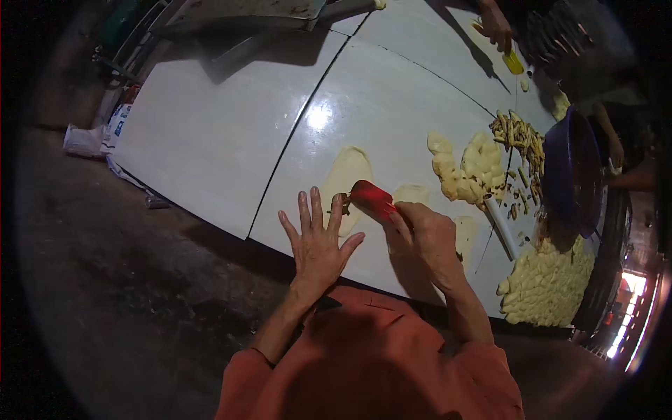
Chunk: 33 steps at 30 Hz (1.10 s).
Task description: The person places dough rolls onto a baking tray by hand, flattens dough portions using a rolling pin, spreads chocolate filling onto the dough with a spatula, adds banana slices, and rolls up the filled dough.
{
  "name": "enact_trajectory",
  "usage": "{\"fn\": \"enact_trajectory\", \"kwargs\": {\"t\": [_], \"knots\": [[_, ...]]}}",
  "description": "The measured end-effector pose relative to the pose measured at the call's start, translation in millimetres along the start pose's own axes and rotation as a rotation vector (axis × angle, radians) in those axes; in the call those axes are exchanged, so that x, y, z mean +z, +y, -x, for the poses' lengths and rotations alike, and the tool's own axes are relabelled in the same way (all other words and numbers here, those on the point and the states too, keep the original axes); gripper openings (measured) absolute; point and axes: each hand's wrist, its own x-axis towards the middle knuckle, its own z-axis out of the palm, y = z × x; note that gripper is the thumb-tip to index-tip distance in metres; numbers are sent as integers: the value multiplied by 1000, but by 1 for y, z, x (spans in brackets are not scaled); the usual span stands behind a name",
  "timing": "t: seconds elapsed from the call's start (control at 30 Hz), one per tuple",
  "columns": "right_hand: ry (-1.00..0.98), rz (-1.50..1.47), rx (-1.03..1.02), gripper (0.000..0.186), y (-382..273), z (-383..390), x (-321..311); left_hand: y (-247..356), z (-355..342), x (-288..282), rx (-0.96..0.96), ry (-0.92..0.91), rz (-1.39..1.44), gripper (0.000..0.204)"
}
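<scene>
we see the left hand (320, 248) spread wide, the right hand (430, 234) gripping a red scraper (371, 198), both near a brown clump (342, 205) on an oval dough sheet (352, 164), atop a white table (210, 126)

No lettering or numbers can be read here. The white sack (117, 127) at the left edge of the tabletop (210, 119) carries some blue printed marks, too small and blurred to make out.
</scene>
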Motion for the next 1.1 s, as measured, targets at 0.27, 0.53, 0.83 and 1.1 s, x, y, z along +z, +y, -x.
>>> {"fn": "enact_trajectory", "kwargs": {"t": [0.27,0.53,0.83,1.1], "knots": [[-12,-160,8,23,21,5,12,-11,19,-4,68,-30,-39,87],[-151,-967,511,30,66,8,-36,-17,27,2,105,-60,-121,77],[988,131,507,28,260,101,-193,-47,38,36,306,302,-203,51],[576,992,692,19,324,135,-240,-53,37,43,370,341,-228,49]]}}
